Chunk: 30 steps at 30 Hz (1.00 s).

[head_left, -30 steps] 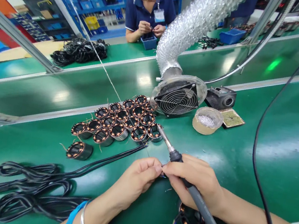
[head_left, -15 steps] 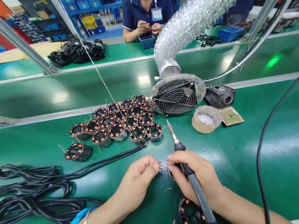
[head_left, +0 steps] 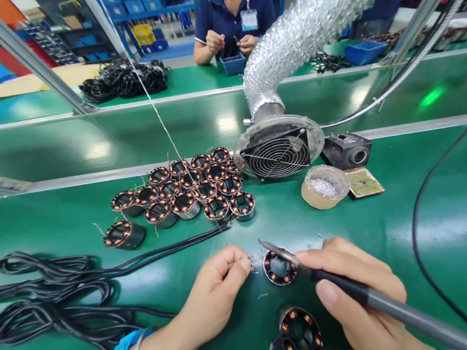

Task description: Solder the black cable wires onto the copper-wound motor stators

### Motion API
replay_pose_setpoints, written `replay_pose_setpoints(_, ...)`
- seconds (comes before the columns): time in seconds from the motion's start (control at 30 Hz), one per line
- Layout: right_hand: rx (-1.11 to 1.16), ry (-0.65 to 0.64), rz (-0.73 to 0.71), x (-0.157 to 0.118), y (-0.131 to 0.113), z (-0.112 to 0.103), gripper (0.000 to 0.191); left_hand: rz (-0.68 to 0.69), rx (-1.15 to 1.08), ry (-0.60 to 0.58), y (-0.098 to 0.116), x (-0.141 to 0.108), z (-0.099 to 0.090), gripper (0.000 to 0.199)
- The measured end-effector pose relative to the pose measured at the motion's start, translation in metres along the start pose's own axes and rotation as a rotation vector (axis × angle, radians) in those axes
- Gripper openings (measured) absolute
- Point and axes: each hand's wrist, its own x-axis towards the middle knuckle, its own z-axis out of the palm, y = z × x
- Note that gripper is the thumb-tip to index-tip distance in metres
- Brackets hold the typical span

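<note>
Thin wire ends [head_left: 253, 267] are pinched in the closed grip of the left hand [head_left: 217, 286], just beside a copper-wound ring [head_left: 279, 279] on the worktop [head_left: 385, 230]. A soldering iron [head_left: 343, 283] is gripped by the right hand [head_left: 371, 341], tip near the wires. Wire soldering seems in hand; steady ends and careful tip placement appear to be called for next.

Stators [head_left: 189, 208] cluster on the tabletop [head_left: 377, 241], left of the extractor fan [head_left: 279, 156] and soldering iron [head_left: 380, 303]. Cables [head_left: 38, 309] lie in front.
</note>
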Motion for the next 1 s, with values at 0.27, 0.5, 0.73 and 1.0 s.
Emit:
replay_pose_setpoints(0.27,0.093,0.096,0.13,0.0043,0.0035,-0.0017,0.012,0.012,0.028,0.024,0.0004,-0.0021,0.0016,0.031)
replay_pose_setpoints(0.5,0.103,0.102,0.134,0.0033,0.0032,-0.0003,0.013,0.044,0.061,0.024,0.0021,-0.0022,0.0019,0.028)
replay_pose_setpoints(0.73,0.091,0.08,0.113,0.0052,0.0022,-0.0003,0.015,0.068,0.075,0.03,0.0006,-0.0027,0.0019,0.026)
replay_pose_setpoints(1.0,0.089,0.053,0.126,0.006,-0.0012,-0.0006,0.016,0.08,0.109,0.039,-0.0003,-0.0036,0.0026,0.026)
